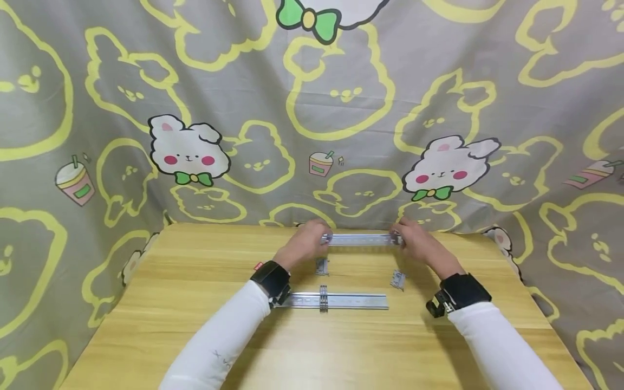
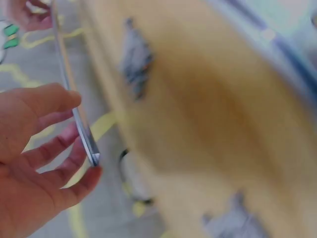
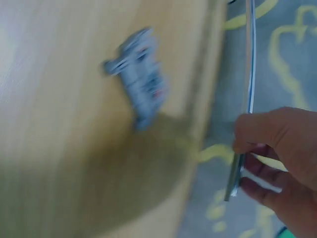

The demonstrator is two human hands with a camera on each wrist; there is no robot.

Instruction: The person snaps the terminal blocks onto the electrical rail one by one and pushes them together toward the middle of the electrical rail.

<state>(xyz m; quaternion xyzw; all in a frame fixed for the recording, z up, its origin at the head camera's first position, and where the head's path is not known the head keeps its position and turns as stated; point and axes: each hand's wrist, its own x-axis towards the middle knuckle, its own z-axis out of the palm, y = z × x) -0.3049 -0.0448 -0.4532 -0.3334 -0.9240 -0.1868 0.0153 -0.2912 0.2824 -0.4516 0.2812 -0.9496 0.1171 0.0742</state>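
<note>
Basically, left hand (image 1: 304,246) & right hand (image 1: 419,244) pinch the metal rail (image 1: 361,239) by its ends at 12 o'clock on the surface (image 1: 195,303); prob stiff, light, slick.

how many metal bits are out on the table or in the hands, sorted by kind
metal rails: 2, one held at both ends, one lying on the table
small grey clips: 3, one clipped on the lying rail, two loose on the table
total: 5
</note>
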